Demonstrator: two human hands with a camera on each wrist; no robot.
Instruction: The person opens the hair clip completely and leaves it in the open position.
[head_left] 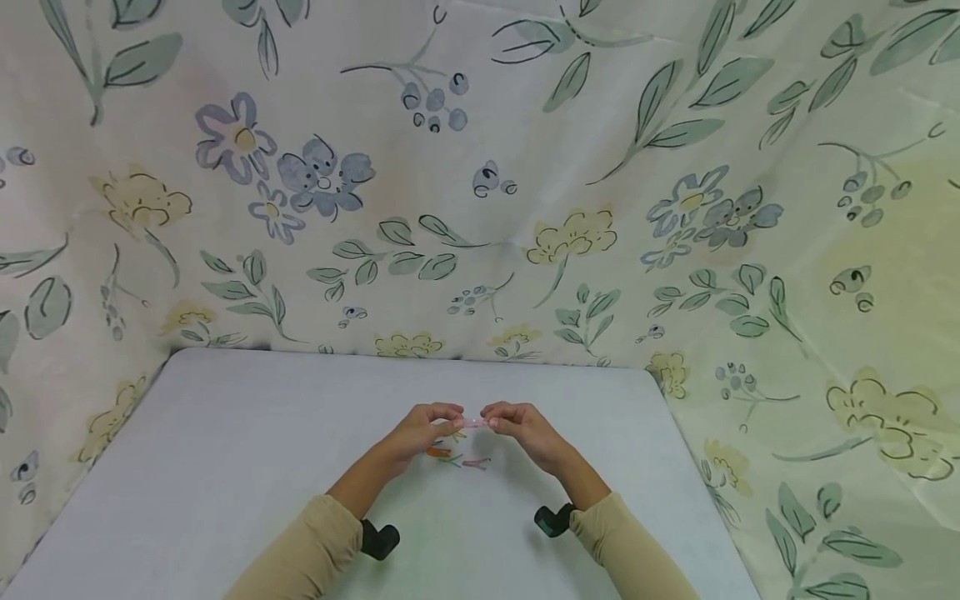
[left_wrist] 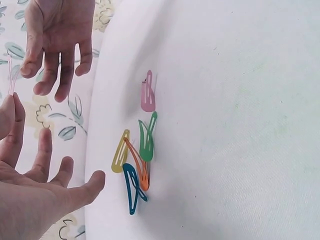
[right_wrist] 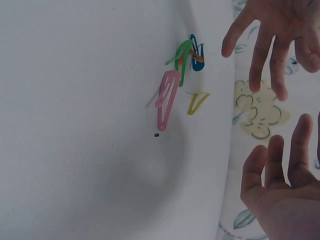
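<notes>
Raised over the table, a pale pink snap hair clip [head_left: 474, 422] spans the space between both hands. My left hand [head_left: 423, 429] pinches one end of it between thumb and index finger; the other fingers are spread, as the left wrist view shows. At the opposite end, my right hand [head_left: 531, 429] holds the clip by its fingertips. Below lie more snap clips: a mauve-pink clip [left_wrist: 148, 95], a green clip [left_wrist: 147, 140], a yellow clip [left_wrist: 120, 152], an orange clip [left_wrist: 144, 175] and a blue clip [left_wrist: 131, 190]. In the right wrist view the held clip is out of sight.
A white-covered table [head_left: 225, 467] with rounded corners spreads beneath the hands. Floral fabric [head_left: 450, 208] hangs behind it and along both sides. A small dark speck [right_wrist: 156, 135] lies near the mauve-pink clip. Dark wrist devices [head_left: 380, 540] sit at both sleeve cuffs.
</notes>
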